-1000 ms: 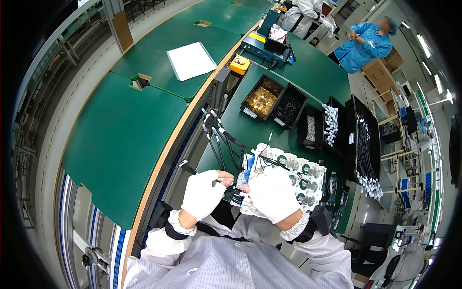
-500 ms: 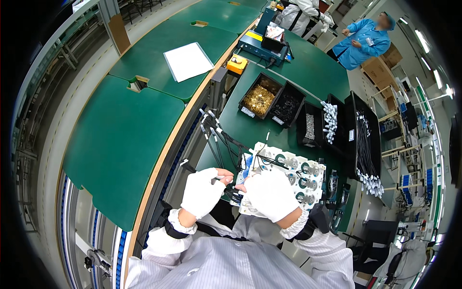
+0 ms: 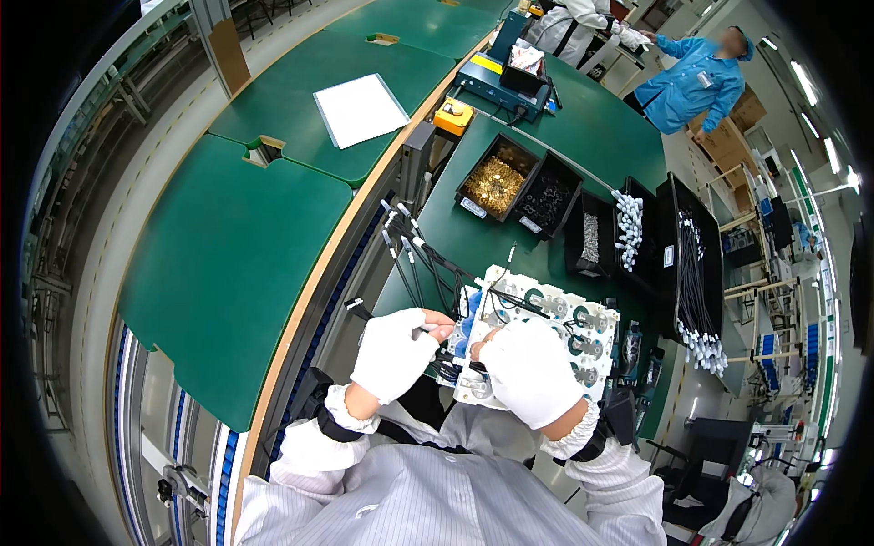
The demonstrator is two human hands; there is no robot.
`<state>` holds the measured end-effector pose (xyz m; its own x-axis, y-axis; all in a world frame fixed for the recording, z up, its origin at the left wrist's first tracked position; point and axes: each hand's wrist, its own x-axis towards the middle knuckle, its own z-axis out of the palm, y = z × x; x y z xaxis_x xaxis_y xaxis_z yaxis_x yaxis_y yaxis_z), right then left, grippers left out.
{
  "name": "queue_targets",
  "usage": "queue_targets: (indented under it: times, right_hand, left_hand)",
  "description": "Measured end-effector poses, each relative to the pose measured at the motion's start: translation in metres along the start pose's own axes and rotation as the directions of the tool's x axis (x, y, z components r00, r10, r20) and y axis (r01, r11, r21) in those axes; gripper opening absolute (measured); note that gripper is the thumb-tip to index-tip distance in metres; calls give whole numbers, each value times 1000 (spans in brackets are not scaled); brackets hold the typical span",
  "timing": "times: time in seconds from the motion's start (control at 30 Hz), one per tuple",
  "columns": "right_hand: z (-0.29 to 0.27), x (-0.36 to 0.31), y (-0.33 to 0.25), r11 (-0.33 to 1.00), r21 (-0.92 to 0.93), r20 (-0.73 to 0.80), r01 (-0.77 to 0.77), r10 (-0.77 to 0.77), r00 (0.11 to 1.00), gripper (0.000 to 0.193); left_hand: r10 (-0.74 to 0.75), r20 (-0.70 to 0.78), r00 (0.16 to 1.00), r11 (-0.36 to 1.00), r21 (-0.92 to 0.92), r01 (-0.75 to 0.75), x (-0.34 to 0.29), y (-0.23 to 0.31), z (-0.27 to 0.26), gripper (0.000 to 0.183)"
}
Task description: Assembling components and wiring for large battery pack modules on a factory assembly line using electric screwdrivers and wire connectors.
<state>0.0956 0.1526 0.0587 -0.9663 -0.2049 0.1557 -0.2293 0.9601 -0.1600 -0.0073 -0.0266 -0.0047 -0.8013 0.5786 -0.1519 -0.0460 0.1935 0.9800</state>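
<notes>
My left hand (image 3: 393, 357), in a white fingerless glove, is closed in a pinch at the left end of a white fixture plate (image 3: 592, 320). A small pale piece shows between its thumb and forefinger, too small to name. Just to the right, my right hand (image 3: 531, 375), gloved alike, rests over the plate with fingertips pressed together; what they hold is hidden. Round metal parts and dark green rings sit in the plate's pockets, with blue pieces (image 3: 467, 314) on its left side. Black cables (image 3: 437, 268) with white tips spread from the plate toward the far left.
Beyond the plate stand black bins of gold parts (image 3: 494, 185), black parts (image 3: 550, 198), silver parts (image 3: 591, 238) and white-tipped pieces (image 3: 629, 229). A long black bin (image 3: 689, 273) holds cables at right. A person in blue (image 3: 696, 86) stands at the far right.
Both hands have shifted slightly right, and the gap between their fingertips has widened a little. The person in blue has stretched an arm toward a person in white.
</notes>
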Motion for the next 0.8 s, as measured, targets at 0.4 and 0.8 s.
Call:
queue_targets:
  times: [0.4, 0.8]
  right_hand:
    - [6, 8, -9, 995, -81, 52, -49, 53, 997, 15]
    - [1, 3, -4, 998, -43, 38, 40, -39, 999, 19]
  left_hand:
    - [49, -2, 999, 999, 13, -49, 2, 5, 1, 15]
    - [4, -4, 1000, 1000, -31, -4, 16, 6, 1, 17]
